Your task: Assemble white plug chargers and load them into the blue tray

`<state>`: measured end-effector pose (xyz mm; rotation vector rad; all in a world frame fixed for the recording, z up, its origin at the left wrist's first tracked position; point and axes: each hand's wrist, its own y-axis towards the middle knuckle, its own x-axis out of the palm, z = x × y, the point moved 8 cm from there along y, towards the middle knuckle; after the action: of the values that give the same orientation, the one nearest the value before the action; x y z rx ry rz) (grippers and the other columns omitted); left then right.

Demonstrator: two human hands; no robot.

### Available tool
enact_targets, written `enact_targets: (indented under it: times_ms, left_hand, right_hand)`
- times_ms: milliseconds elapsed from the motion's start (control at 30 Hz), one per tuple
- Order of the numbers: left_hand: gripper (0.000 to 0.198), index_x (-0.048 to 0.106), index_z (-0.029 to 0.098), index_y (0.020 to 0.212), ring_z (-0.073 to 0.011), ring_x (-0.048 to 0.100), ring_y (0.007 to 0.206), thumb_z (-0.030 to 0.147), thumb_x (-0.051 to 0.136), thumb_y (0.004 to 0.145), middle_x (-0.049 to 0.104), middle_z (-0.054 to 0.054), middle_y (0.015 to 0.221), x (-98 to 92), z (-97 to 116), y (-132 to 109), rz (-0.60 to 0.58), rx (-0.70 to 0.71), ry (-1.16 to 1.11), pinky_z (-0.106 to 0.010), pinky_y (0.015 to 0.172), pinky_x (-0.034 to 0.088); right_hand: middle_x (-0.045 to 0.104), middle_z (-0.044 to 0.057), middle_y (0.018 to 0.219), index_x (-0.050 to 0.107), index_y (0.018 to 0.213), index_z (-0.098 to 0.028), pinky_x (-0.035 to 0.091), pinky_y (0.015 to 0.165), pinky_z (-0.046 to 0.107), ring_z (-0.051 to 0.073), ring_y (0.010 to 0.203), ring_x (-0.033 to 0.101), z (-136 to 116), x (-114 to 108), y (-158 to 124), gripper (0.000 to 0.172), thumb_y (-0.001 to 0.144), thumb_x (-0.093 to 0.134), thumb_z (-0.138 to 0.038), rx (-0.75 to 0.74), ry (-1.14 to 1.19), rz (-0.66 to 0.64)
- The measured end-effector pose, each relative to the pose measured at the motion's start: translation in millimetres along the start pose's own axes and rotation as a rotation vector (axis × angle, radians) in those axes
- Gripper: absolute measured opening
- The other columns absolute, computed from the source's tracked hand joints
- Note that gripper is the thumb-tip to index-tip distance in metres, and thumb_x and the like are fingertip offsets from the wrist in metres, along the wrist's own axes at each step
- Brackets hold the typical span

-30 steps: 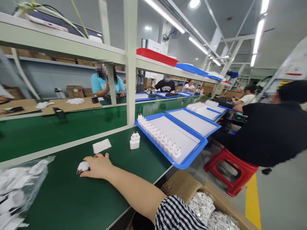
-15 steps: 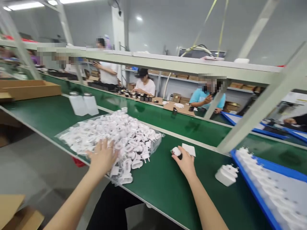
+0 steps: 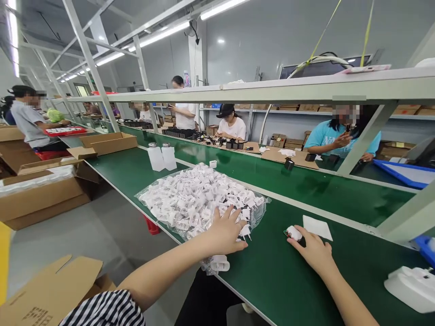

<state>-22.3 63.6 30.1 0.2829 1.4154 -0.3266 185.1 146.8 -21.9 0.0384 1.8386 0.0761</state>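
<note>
My left hand [image 3: 224, 232] lies with fingers spread over the right side of a heap of white plastic plug housings [image 3: 190, 194], which rests on a clear plastic bag. Metal prongs stick out beside its fingertips. Between the thumb and fingers of my right hand [image 3: 316, 253] is a small white plug part with a circuit board [image 3: 294, 232], held low at the green bench top; green and red bits show at its left end. Just beyond that hand is a flat white square [image 3: 317, 227]. A larger white plug adapter [image 3: 411, 287] stands at the lower right.
Two white bottles [image 3: 162, 157] stand behind the heap. An upright post [image 3: 414, 210] and the blue edge of a tray [image 3: 426, 246] are at the right. Open cardboard boxes [image 3: 44, 194] sit at the left. Co-workers [image 3: 231, 124] sit across the bench.
My left hand has shifted across the heap to its right side. My right hand keeps the white plug part near the white square. The view has swung left, so less of the blue tray shows.
</note>
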Motion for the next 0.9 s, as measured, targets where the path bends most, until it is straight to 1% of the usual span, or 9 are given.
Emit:
enact_targets:
  times_ms: [100,200,267,333,433,500,567,733,900]
  left_hand:
    - [0.052,0.033,0.021,0.115,-0.031,0.012,0.116,0.048,0.036,0.071,0.023,-0.01,0.127,5.2,13,-18,-0.043,0.091,-0.027,-0.062,0.083,0.008]
    - [0.056,0.034,0.02,0.116,-0.0332,0.013,0.115,0.049,0.038,0.069,0.027,-0.011,0.125,28.9,15,-35,-0.095,0.06,0.022,-0.063,0.082,0.006]
    - [0.056,0.036,0.017,0.115,-0.0358,0.009,0.115,0.05,0.037,0.069,0.023,-0.011,0.127,44.7,6,-38,-0.08,-0.016,0.085,-0.065,0.08,0.004]
    - [0.055,0.039,0.018,0.114,-0.0369,0.004,0.115,0.051,0.034,0.07,0.019,-0.006,0.129,54.4,-5,-35,-0.032,-0.065,0.127,-0.065,0.08,0.004]
    - [0.052,0.04,0.021,0.113,-0.0364,0.002,0.115,0.052,0.031,0.071,0.018,0.001,0.129,58.5,-16,-30,0.021,-0.05,0.152,-0.065,0.082,0.005]
    - [0.05,0.041,0.022,0.112,-0.0358,0.003,0.115,0.051,0.03,0.072,0.019,0.002,0.129,56.7,-19,-30,0.03,-0.018,0.165,-0.064,0.082,0.007]
    - [0.048,0.042,0.022,0.11,-0.0358,0.004,0.115,0.05,0.033,0.072,0.02,0.002,0.128,53.0,-19,-31,0.025,0.005,0.176,-0.064,0.082,0.009]
    - [0.049,0.046,0.02,0.106,-0.0369,0.014,0.113,0.049,0.041,0.067,0.027,-0.007,0.125,40.2,-11,-33,-0.073,0.017,0.171,-0.065,0.079,0.01]
    - [0.042,0.048,0.022,0.103,-0.0333,0.02,0.112,0.047,0.037,0.071,0.035,-0.008,0.12,-0.4,-6,-7,-0.001,-0.022,0.169,-0.067,0.077,0.005]
  right_hand:
    - [0.052,0.01,0.1,0.044,0.105,-0.02,0.029,0.08,0.048,0.025,0.096,0.045,-3,4,2,0.045,0.067,0.036,-0.042,-0.033,-0.027,-0.061]
    - [0.054,0.01,0.098,0.044,0.105,-0.02,0.029,0.078,0.051,0.026,0.094,0.045,-5,4,1,0.042,0.069,0.034,-0.039,-0.06,-0.065,-0.058]
    - [0.051,0.013,0.102,0.044,0.105,-0.017,0.03,0.074,0.054,0.029,0.097,0.043,-6,0,-1,0.04,0.071,0.033,-0.035,-0.041,-0.12,0.016]
    - [0.043,0.017,0.112,0.044,0.105,-0.013,0.03,0.072,0.056,0.031,0.104,0.036,-18,-9,-7,0.038,0.073,0.032,-0.03,-0.067,-0.18,0.176]
    - [0.039,0.015,0.116,0.045,0.103,-0.013,0.032,0.078,0.047,0.027,0.106,0.035,-66,-9,-23,0.034,0.074,0.033,-0.026,-0.379,-0.168,0.286]
    - [0.04,0.012,0.115,0.045,0.104,-0.015,0.035,0.08,0.037,0.023,0.102,0.039,-103,3,-35,0.032,0.074,0.036,-0.023,-0.634,-0.12,0.186]
    - [0.04,0.011,0.116,0.042,0.107,-0.017,0.038,0.077,0.034,0.022,0.099,0.042,-130,17,-43,0.036,0.072,0.041,-0.023,-0.774,-0.097,0.063]
    - [0.049,0.01,0.1,0.042,0.106,-0.017,0.04,0.071,0.036,0.024,0.087,0.048,-153,32,-35,0.047,0.066,0.052,-0.037,-0.766,-0.063,-0.041]
    - [0.048,0.008,0.092,0.043,0.1,-0.016,0.042,0.062,0.03,0.02,0.08,0.05,-148,28,-30,0.032,0.07,0.047,-0.028,-0.725,0.077,-0.039]
